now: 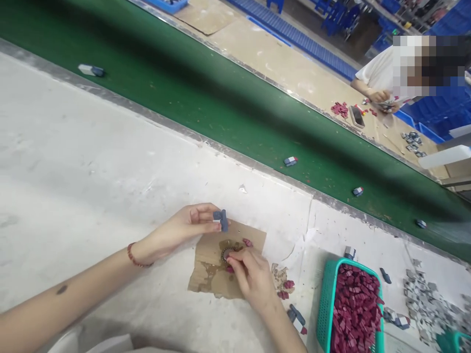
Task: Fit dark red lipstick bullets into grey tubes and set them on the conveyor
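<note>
My left hand (187, 228) pinches a small blue-grey T-shaped plastic part (221, 219) above a scrap of brown cardboard (209, 277). My right hand (250, 274) rests on the cardboard with its fingertips pressed on a small dark red piece next to a round ring-like cap (225, 253) in a glue-stained patch. Another dark red piece (248, 242) lies just beyond the fingers. A red bead bracelet (134, 257) is on my left wrist.
A teal basket (327, 299) of dark red pieces stands at the right, with loose grey parts (423, 299) beyond it. A green conveyor belt (206, 93) carries assembled parts (290, 161). A person in white (382, 73) works across the belt.
</note>
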A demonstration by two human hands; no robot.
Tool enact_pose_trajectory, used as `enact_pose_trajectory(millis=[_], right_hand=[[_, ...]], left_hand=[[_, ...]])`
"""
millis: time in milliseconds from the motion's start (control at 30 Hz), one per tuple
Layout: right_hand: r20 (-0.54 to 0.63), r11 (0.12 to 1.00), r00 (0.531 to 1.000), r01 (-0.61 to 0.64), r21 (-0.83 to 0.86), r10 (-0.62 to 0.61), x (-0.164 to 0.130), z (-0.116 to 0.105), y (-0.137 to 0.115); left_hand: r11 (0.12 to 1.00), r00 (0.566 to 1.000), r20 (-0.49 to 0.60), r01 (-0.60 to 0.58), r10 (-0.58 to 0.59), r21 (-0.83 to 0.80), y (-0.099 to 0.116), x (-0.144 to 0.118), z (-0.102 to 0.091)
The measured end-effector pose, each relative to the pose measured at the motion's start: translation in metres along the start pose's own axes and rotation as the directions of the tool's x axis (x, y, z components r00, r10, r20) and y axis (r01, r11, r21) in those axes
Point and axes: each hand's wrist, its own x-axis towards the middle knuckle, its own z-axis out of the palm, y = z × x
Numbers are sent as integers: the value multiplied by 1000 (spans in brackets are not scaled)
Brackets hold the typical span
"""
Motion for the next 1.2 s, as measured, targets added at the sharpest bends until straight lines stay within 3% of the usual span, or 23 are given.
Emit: enact_pose_trajectory(millis=[167,400,467,567,633,733,833,900,967,1200], right_hand=[[18,973,992,128,-191,-127,4,6,0],[20,956,990,143,-254,-143,5,4,0],[37,958,990,142,-250,-137,5,5,0],[46,968,991,131,-214,-124,5,6,0],[33,985,997,72,-156,-67,5,5,0],[-1,984,988,-153,92,154,3,1,1],[-61,819,908,-342,460,414,4,-1,0],[-98,699,854,-346,626,510,6,0,-2],[-119,634,825,-324,702,553,10,2,-4],[-122,607,834,-283,743,538,14,10,-10]], left_hand=[[994,1000,-4,20,-20,-109,-12,-4,2],[998,993,101,66,-68,26,-25,-4,0],[993,999,44,-5,0,121,-28,-4,0],[923,977,-33,-187,210,335,-29,-6,2],[853,953,-9,-266,301,450,-28,-8,2],[814,956,91,-285,278,507,-28,-11,1],[785,946,173,-325,276,528,-31,-12,1],[749,927,210,-376,312,546,-34,-11,1],[718,911,235,-413,340,560,-38,-10,2],[645,870,354,-492,344,584,-45,-9,4]])
